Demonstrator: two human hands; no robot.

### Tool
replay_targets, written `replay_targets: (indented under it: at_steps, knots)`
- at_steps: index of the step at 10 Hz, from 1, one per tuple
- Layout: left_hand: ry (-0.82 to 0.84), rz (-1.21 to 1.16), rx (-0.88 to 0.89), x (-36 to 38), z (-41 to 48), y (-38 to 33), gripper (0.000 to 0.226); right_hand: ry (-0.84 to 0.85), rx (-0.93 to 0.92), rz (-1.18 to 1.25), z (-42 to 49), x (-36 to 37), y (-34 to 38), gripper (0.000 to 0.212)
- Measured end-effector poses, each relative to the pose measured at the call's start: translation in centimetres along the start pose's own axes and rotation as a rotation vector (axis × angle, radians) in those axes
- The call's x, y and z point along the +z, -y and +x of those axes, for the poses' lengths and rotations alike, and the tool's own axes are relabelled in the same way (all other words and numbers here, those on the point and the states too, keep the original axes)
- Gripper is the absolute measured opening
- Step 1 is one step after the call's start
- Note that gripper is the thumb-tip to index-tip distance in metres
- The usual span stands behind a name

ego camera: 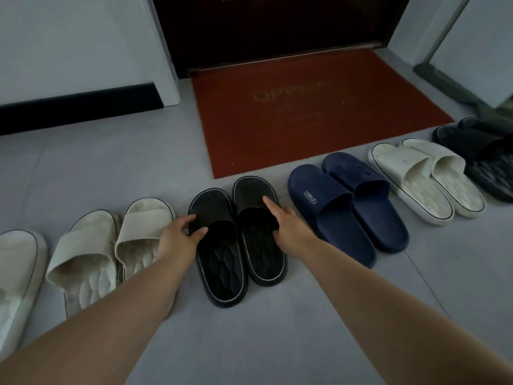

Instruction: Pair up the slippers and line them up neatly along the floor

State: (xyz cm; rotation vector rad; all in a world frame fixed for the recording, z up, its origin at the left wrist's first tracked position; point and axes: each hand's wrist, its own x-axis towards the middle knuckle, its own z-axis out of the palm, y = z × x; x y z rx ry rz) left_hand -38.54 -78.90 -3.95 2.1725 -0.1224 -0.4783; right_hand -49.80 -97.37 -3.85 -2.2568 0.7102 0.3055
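Note:
A pair of black slippers with pale trim lies side by side at the centre of the floor. My left hand (181,232) grips the strap of the left black slipper (219,262). My right hand (283,220) rests on the strap of the right black slipper (259,245), with its fingers over the strap and the thumb at the opening. To the left lies a beige pair (105,245). On the right, one after another, lie a navy pair (344,207), a cream pair (422,176) and a dark pair (483,159).
One more pale slipper (16,276) lies at the far left edge. A red doormat (305,112) lies behind the row in front of a dark door (272,26). A wall with a black skirting (77,107) runs along the left.

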Motion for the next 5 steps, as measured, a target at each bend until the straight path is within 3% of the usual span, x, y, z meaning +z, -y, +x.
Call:
replay_targets:
  at_steps: [3, 5]
  knots:
    - [0.033, -0.088, -0.074, -0.2, -0.1, 0.3, 0.045, 0.023, 0.016, -0.022, -0.8, -0.1, 0.5, 0.087]
    - [0.155, -0.171, -0.022, -3.0, 1.0, -5.4, 0.050, -0.093, -0.002, 0.150, -0.7, -2.9, -0.4, 0.076]
